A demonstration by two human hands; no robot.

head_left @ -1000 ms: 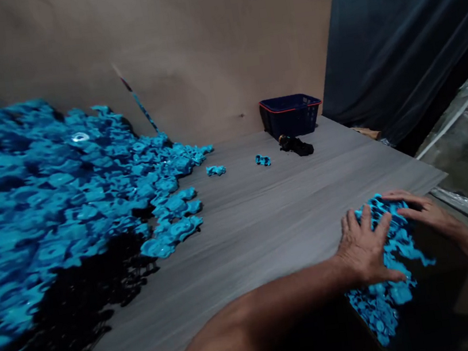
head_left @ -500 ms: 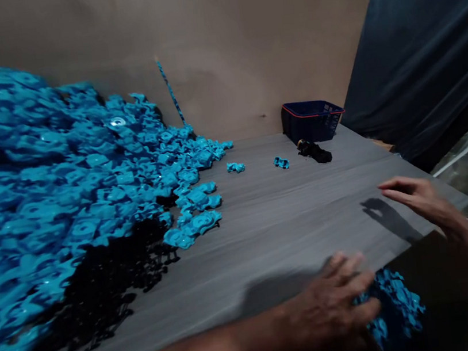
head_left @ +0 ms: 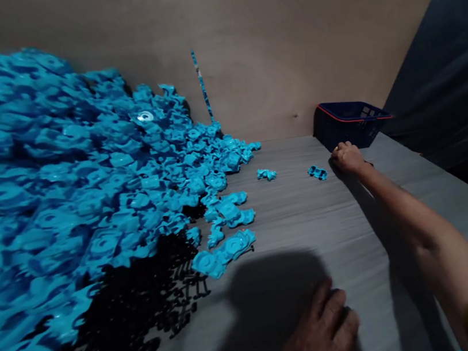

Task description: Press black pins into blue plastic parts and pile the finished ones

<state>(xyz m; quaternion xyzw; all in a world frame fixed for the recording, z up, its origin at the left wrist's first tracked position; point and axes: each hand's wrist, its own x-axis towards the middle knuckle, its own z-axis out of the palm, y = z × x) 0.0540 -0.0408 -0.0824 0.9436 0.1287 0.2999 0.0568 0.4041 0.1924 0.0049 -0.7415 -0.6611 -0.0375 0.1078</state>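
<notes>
My right hand point(head_left: 348, 157) reaches to the far right of the table, its fingers closed around a dark object beside the basket. The hand hides most of that black object point(head_left: 369, 163); its kind is unclear. Just left of this hand lies a blue plastic piece point(head_left: 317, 173) shaped like a toy car body, and farther left another blue piece point(head_left: 266, 174). At the bottom centre, my left hand point(head_left: 325, 331) is low over the table, fingers loosely bent and slightly apart, with nothing visible in them.
A large heap of blue plastic pieces point(head_left: 84, 161) covers the left side. Before it spreads a pile of small black parts point(head_left: 117, 308), some like wheels on axles. Several blue pieces point(head_left: 227, 252) lie at the heap's edge. A dark blue basket point(head_left: 340, 125) stands against the wooden board point(head_left: 254, 68).
My right hand has moved forward from the table's right edge and closed on the black object. My left hand has drawn its spread fingers in. The view has shifted, so the blue heap sits farther right.
</notes>
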